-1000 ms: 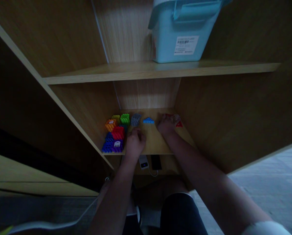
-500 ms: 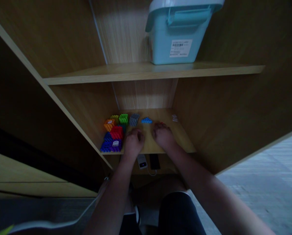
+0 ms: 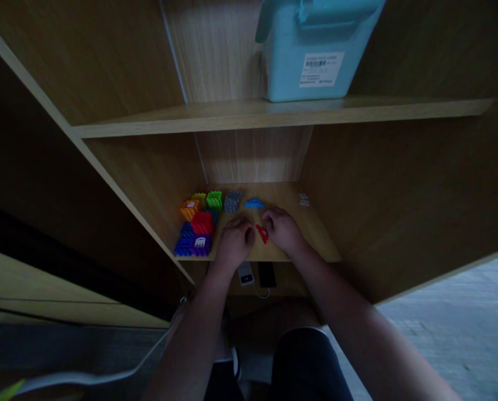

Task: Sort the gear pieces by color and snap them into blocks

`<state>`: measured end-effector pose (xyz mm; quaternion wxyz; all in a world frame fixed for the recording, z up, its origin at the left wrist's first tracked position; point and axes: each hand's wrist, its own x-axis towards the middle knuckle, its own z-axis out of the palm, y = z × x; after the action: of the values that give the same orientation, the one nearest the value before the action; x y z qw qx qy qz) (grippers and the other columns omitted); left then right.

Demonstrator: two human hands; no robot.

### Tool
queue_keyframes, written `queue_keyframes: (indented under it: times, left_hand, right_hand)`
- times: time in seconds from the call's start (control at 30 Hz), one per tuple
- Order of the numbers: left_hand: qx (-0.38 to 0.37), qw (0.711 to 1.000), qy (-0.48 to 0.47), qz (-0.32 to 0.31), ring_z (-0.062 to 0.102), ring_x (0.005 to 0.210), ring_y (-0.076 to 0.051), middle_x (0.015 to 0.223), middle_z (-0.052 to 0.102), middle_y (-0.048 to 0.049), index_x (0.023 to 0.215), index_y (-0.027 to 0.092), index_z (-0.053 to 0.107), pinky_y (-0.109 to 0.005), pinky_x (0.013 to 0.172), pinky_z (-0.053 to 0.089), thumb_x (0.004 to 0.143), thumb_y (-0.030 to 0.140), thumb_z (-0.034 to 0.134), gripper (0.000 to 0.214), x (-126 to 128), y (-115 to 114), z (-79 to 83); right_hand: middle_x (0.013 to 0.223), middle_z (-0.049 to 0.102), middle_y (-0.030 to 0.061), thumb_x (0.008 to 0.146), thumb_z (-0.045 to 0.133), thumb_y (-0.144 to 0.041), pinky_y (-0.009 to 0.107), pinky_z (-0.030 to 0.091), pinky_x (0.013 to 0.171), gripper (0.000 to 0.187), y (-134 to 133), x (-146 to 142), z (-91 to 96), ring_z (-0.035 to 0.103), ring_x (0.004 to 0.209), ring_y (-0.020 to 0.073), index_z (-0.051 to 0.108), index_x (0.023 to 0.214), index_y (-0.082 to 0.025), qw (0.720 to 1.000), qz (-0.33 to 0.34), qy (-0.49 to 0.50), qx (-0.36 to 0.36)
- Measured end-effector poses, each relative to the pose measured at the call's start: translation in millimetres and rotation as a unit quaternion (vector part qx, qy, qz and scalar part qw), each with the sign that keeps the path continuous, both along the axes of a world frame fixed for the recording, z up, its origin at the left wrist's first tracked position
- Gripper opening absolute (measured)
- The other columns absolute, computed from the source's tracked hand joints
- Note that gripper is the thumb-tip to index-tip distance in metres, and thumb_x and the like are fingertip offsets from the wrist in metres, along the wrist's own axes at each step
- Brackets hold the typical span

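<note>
1. Hands meet low on the lower shelf [image 3: 315, 236]: left hand [image 3: 234, 241] curled, grip unclear; right hand [image 3: 284, 229] pinching a small red piece [image 3: 262, 233] between them.
2. Step, seemingly: handling that piece.
3. Next move needs steady fingertips; coloured blocks [image 3: 196, 225] sit nearby.

Your small red plastic toy piece [image 3: 262, 233] sits on the lower wooden shelf board [image 3: 315, 239], close to the front edge. It's wedged between your left hand [image 3: 234, 240] and your right hand [image 3: 282, 229], with fingertips from both sides touching it. It's too dark to tell whether it's lifted or flat on the board. It looks angular and tilted, finer detail unreadable. It's apart from the cluster of coloured ridged plastic blocks [image 3: 196, 225], which is further left.
</note>
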<state>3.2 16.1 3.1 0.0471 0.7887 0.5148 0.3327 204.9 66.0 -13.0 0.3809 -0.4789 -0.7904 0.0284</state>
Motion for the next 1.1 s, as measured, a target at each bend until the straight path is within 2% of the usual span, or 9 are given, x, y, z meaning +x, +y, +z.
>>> queue_keyframes:
  times: [0.13,0.23,0.27,0.4,0.6,0.77,0.9,1.0,1.1]
  left_hand:
    - [-0.013,1.0,-0.029,0.0,0.074,0.11,-0.027,0.114,0.079,-0.0101,0.1,0.022,0.074,-0.042,0.104,0.06,0.099,0.016,0.067,0.009,1,1,-1.4]
    - [0.002,0.998,-0.044,0.034,0.072,0.114,-0.028,0.115,0.077,-0.0113,0.109,0.021,0.072,-0.043,0.106,0.059,0.096,0.014,0.069,0.015,1,2,-2.7]
    - [0.009,0.998,-0.044,0.046,0.072,0.115,-0.029,0.115,0.076,-0.0119,0.111,0.02,0.072,-0.044,0.107,0.059,0.096,0.013,0.069,0.017,0,2,-3.2]
    - [0.018,0.996,-0.05,0.072,0.071,0.113,-0.029,0.116,0.075,-0.0137,0.113,0.017,0.07,-0.044,0.106,0.059,0.098,0.008,0.062,0.019,-1,4,-6.6]
    - [0.038,0.991,-0.09,0.094,0.073,0.111,-0.028,0.115,0.076,-0.0125,0.113,0.019,0.07,-0.044,0.105,0.06,0.098,0.004,0.057,0.025,-3,9,-16.5]
    - [0.015,0.991,-0.089,0.095,0.074,0.114,-0.029,0.118,0.078,-0.0125,0.117,0.018,0.07,-0.045,0.107,0.06,0.086,-0.006,0.058,0.041,-5,7,-16.5]
    - [0.006,0.99,-0.107,0.094,0.073,0.12,-0.029,0.122,0.078,-0.0123,0.121,0.018,0.069,-0.044,0.11,0.059,0.08,-0.013,0.052,0.054,-6,3,-11.5]
    - [0.0,0.989,-0.111,0.094,0.074,0.118,-0.028,0.12,0.079,-0.012,0.117,0.018,0.07,-0.044,0.11,0.059,0.081,-0.013,0.051,0.051,-6,2,-7.7]
    - [-0.01,0.989,-0.113,0.097,0.075,0.114,-0.028,0.117,0.08,-0.0116,0.114,0.018,0.071,-0.043,0.108,0.06,0.083,-0.011,0.052,0.047,-6,1,-5.6]
  right_hand:
    - [0.1,0.074,0.0063,0.093,0.063,-0.011,0.037,0.055,0.095,0.016,-2,-2,0.3,0.069,0.097,0.0239,0.073,0.098,-0.023,0.998,0.043,-0.038,-0.018]
    - [0.097,0.074,0.0053,0.095,0.071,-0.022,0.037,0.054,0.092,0.002,-2,-2,0.8,0.068,0.094,0.024,0.073,0.096,-0.023,0.997,0.047,-0.058,-0.024]
    - [0.096,0.074,0.0053,0.096,0.071,-0.024,0.037,0.053,0.093,0.003,-2,-2,0.6,0.068,0.094,0.024,0.073,0.094,-0.023,0.997,0.04,-0.058,-0.027]
    - [0.101,0.075,0.0081,0.102,0.062,-0.022,0.037,0.052,0.092,0.013,0,1,0.0,0.068,0.095,0.0241,0.074,0.096,-0.022,0.998,-0.028,-0.042,-0.039]
    - [0.111,0.077,0.0129,0.106,0.056,-0.034,0.038,0.052,0.09,0.023,-8,0,8.7,0.071,0.1,0.0274,0.074,0.107,-0.019,0.986,-0.142,-0.045,-0.079]
    - [0.116,0.079,0.0133,0.108,0.042,-0.024,0.037,0.05,0.09,0.033,-12,-1,14.6,0.074,0.105,0.027,0.073,0.117,-0.018,0.971,-0.207,-0.046,-0.11]
    - [0.115,0.08,0.0112,0.107,0.046,-0.026,0.035,0.05,0.088,0.03,-13,-1,17.7,0.074,0.103,0.0255,0.075,0.115,-0.02,0.97,-0.198,-0.058,-0.131]
    - [0.109,0.08,0.0085,0.106,0.057,-0.04,0.035,0.049,0.086,0.025,-15,-1,19.4,0.074,0.1,0.0257,0.077,0.105,-0.024,0.971,-0.179,-0.075,-0.141]
    - [0.104,0.079,0.0072,0.1,0.069,-0.053,0.036,0.049,0.083,0.029,-15,-1,17.6,0.073,0.097,0.0265,0.077,0.099,-0.025,0.975,-0.16,-0.081,-0.131]
